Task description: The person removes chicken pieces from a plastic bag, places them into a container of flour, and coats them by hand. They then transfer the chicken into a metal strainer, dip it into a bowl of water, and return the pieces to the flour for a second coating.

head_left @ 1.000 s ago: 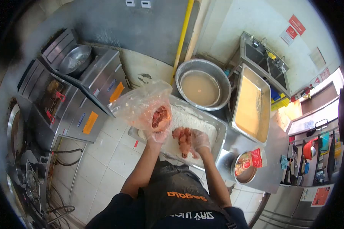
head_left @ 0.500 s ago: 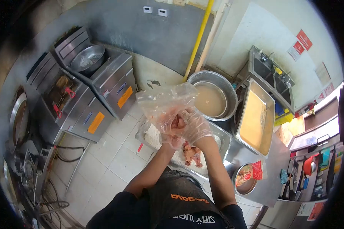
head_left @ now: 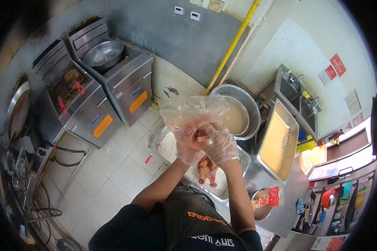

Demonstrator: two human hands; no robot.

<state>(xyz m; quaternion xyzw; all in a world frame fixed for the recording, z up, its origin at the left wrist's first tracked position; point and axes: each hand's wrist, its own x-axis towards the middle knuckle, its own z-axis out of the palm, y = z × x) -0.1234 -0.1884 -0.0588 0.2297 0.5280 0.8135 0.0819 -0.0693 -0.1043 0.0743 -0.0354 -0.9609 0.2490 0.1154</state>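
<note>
Both my hands wear clear plastic gloves and hold a clear plastic bag (head_left: 188,111) with raw meat (head_left: 202,136) in it. My left hand (head_left: 189,154) is closed on the bag's lower left side. My right hand (head_left: 223,144) grips it from the right, fingers curled at the meat. Beneath my hands is a metal tray (head_left: 246,161) of white flour (head_left: 167,147). Pieces of raw meat (head_left: 207,171) lie on the flour, just below the bag.
Behind the tray stands a round metal tub (head_left: 255,115) of cloudy liquid. A rectangular pan (head_left: 277,142) of yellowish liquid is at the right, near a sink (head_left: 295,90). Fryers (head_left: 92,106) line the left. A red-printed packet (head_left: 267,197) rests on a bowl.
The view has shifted a little. My hands and the bag are slightly farther right in view, and the bag's top has folded lower. Both hands still hold the bag.
</note>
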